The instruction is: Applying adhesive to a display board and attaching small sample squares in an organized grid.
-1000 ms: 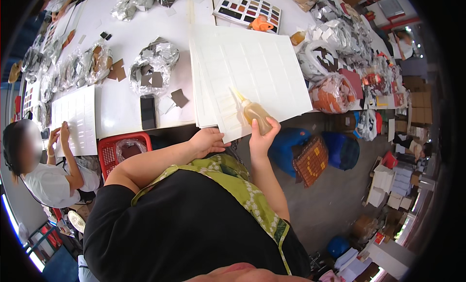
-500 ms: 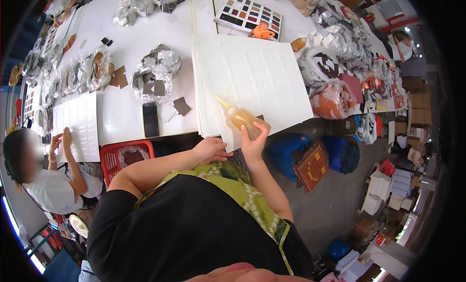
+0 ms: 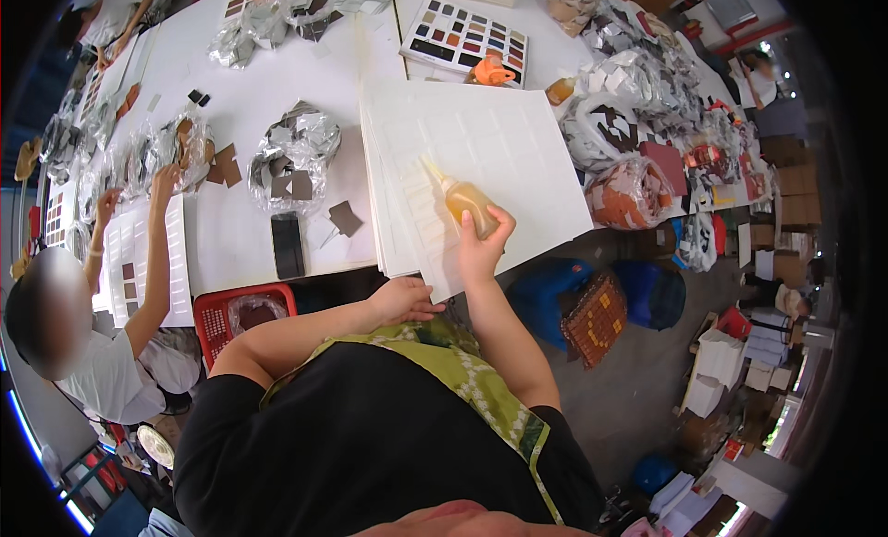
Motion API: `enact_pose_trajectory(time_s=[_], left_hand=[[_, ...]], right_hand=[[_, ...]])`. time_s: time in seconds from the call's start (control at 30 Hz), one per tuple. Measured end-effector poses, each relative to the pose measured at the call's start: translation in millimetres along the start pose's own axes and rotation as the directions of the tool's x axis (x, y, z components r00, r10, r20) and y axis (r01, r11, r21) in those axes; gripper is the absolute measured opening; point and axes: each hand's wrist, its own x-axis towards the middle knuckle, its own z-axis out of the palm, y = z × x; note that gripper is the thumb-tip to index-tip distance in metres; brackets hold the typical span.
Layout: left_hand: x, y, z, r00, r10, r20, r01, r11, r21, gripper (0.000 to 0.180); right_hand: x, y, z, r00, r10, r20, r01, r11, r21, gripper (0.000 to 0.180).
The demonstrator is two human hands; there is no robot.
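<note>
My right hand (image 3: 485,244) is wrapped round a clear squeeze bottle (image 3: 465,204) of amber liquid. The bottle tilts over a large white sheet (image 3: 518,158) with faint rows of rectangular outlines, its pale nozzle (image 3: 431,167) pointing away and to the left. Whether the tip touches the sheet I cannot tell. At the sheet's near left corner, my left hand (image 3: 405,300) has the edge between thumb and fingers. More white sheets lie underneath, showing along the left side.
Left of the sheets lie a dark phone (image 3: 287,245), a brown swatch (image 3: 345,219) and a bag of swatches (image 3: 296,153). A colour sample board (image 3: 462,37) stands beyond, with an orange object (image 3: 490,71). Bagged swatches (image 3: 632,193) crowd the right. A co-worker (image 3: 111,361) sits left.
My right hand has moved the bottle's nozzle farther away across the sheet. The left hand stays at the corner. The co-worker's hands have parted and reached farther, and brown swatches show on their sheet.
</note>
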Motion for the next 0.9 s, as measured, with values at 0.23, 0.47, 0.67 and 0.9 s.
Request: enact_pose_trajectory(time_s=[0.23, 0.47, 0.67, 0.9], left_hand=[[-7, 5, 5, 1.000, 0.011, 0.015, -0.011, 1.000, -0.020, 0.010], [-5, 4, 4, 1.000, 0.008, 0.014, -0.008, 1.000, -0.002, 0.010], [-4, 3, 3, 1.000, 0.002, 0.016, -0.002, 1.000, -0.017, 0.010], [-6, 5, 3, 1.000, -0.028, 0.010, 0.028, 1.000, 0.003, 0.011]], right_hand=[[-2, -11, 9, 0.989, -0.028, 0.148, 0.013, 0.995, 0.103, 0.040], [27, -3, 26, 0.999, -0.033, 0.006, 0.033, 0.994, -0.104, 0.039], [39, -14, 45, 0.999, 0.051, 0.001, -0.051, 0.995, 0.084, 0.039], [42, -3, 45, 0.983, -0.007, 0.185, -0.001, 0.999, 0.043, 0.039]])
